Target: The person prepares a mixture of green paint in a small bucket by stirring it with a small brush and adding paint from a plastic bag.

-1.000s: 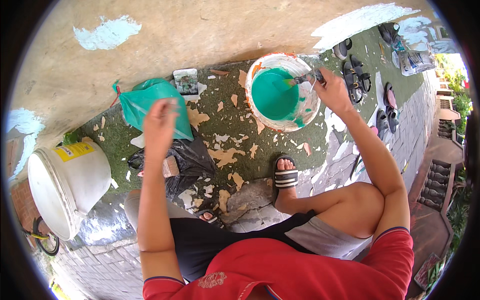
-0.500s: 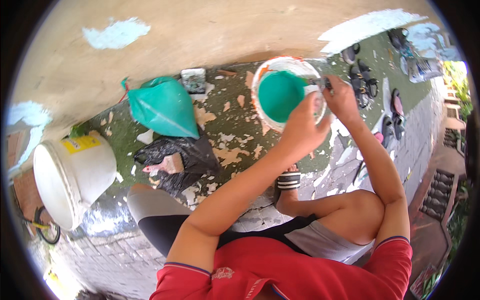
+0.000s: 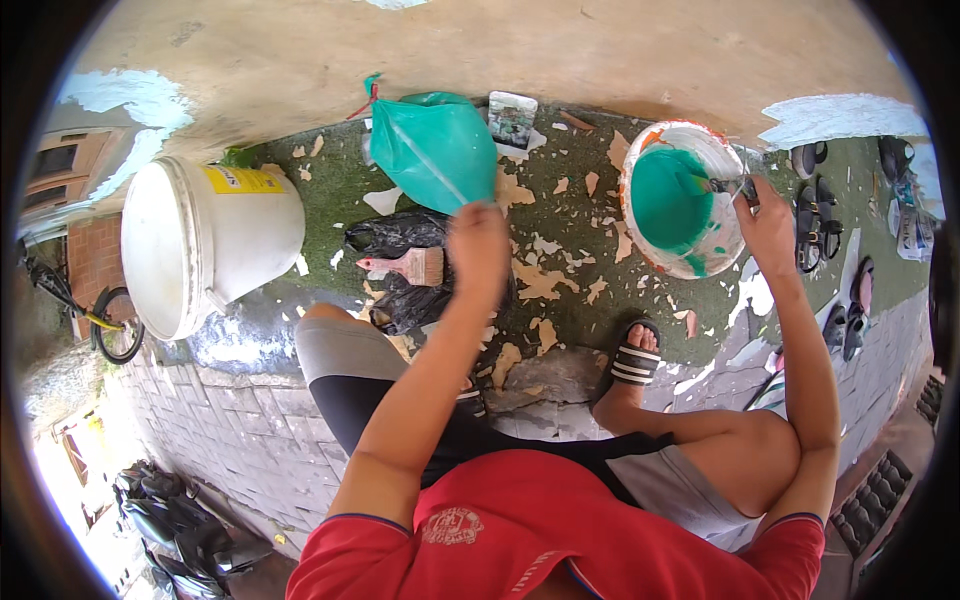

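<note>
The right hand (image 3: 768, 222) pinches a brush (image 3: 722, 185) over the rim of the green paint bucket (image 3: 680, 205), while the left hand (image 3: 478, 245), fingers curled, hovers well left of that bucket, touching nothing.

peeling wall (image 3: 480, 50), mossy floor (image 3: 570, 250), daylight

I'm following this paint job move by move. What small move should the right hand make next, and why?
Probably wipe the brush on the bucket's rim. The right hand holds it at the edge of the white bucket of green paint, bristles over the paint, so it likely carries excess.
</note>
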The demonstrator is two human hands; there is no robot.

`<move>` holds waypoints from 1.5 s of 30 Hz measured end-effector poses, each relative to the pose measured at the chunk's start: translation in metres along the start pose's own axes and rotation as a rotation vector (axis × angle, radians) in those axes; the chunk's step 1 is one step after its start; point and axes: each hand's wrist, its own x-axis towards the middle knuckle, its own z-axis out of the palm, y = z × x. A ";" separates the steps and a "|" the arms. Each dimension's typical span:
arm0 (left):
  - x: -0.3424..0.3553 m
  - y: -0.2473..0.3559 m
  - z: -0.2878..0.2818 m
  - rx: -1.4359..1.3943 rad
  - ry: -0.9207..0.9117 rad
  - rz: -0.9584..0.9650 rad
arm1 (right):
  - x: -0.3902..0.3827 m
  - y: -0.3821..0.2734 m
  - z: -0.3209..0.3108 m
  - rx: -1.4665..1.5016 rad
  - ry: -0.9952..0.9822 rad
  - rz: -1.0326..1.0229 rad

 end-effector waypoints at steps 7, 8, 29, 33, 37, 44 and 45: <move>0.123 -0.152 -0.169 0.013 0.847 -0.867 | 0.012 -0.008 0.020 0.004 -0.043 -0.029; 0.126 -0.157 -0.171 0.104 0.777 -0.834 | 0.010 -0.006 0.018 0.003 -0.038 -0.006; 0.064 -0.118 -0.139 -0.035 0.568 0.170 | -0.004 0.003 -0.006 -0.038 0.062 0.083; 0.029 -0.063 -0.145 0.086 0.527 0.317 | 0.002 -0.003 -0.005 -0.051 0.122 0.028; 0.003 -0.009 -0.150 0.366 0.436 0.531 | 0.009 -0.007 -0.005 -0.050 0.106 0.074; -0.050 0.105 -0.045 0.029 -0.362 0.766 | -0.007 0.008 -0.008 0.058 0.163 0.066; -0.055 0.118 -0.030 0.051 -0.521 0.791 | -0.010 0.009 -0.007 0.052 0.160 0.058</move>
